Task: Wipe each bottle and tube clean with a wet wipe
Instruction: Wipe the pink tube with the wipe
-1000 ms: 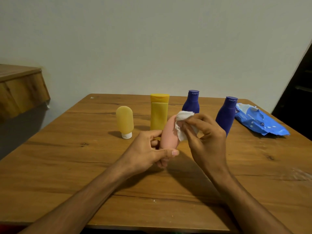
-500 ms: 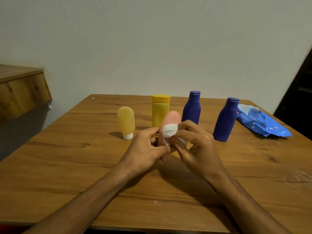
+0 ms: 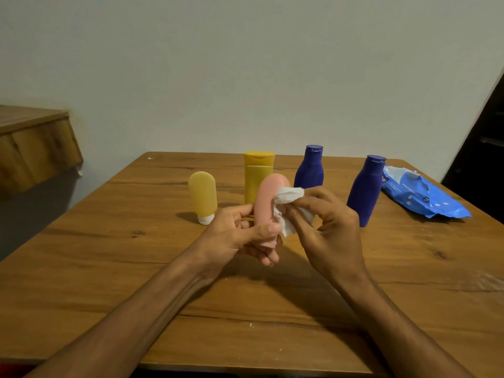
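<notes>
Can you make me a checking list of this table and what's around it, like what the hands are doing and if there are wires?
Surface: wooden table, grain and knots showing.
Job's things: pink tube held off the table, wet wipe against its side; pale yellow tube standing on its cap; yellow bottle, far blue bottle and near blue bottle upright; blue wipe pack lying at right.
Clutter: nothing seen.
Hands: left hand grips the pink tube's lower end; right hand pinches the wet wipe.
Cables: nothing seen.
Surroundings: plain wall, wooden ledge left, dark opening right.
</notes>
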The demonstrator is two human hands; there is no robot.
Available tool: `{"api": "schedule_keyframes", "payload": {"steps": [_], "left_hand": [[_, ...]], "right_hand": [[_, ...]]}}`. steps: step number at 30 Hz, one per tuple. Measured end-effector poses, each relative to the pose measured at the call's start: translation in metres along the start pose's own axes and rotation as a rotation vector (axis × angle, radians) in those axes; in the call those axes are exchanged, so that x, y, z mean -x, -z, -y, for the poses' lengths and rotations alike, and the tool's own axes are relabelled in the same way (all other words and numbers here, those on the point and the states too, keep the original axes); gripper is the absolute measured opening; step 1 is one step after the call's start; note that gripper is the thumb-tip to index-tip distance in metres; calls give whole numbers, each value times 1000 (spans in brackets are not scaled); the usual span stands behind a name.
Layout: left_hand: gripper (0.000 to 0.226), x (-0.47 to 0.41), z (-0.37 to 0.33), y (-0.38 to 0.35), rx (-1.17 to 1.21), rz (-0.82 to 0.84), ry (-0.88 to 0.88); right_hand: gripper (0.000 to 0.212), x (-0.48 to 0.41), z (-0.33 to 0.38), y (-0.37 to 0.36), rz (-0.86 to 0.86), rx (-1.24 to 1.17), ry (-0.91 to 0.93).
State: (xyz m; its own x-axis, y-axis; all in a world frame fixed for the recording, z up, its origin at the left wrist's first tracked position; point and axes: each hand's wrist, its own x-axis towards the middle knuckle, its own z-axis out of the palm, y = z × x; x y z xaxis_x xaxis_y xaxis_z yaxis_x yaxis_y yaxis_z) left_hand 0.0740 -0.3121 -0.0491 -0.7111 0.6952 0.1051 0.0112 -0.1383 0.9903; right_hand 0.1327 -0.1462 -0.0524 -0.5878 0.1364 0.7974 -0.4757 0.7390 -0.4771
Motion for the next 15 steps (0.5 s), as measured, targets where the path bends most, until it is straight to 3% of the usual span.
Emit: {"api": "schedule_keyframes", "payload": {"steps": [4,10,15], "left_hand": [[49,2,2,0,30,72,26],[66,-2,1,-5,153,-115,-9],[61,-1,0,-5,167,-85,20]], "right_hand": [[15,-4,1,4,-111,-71,-79],[16,0,3,0,116,-92,-105],[15,-3,2,1,95,-79,-126]]}}
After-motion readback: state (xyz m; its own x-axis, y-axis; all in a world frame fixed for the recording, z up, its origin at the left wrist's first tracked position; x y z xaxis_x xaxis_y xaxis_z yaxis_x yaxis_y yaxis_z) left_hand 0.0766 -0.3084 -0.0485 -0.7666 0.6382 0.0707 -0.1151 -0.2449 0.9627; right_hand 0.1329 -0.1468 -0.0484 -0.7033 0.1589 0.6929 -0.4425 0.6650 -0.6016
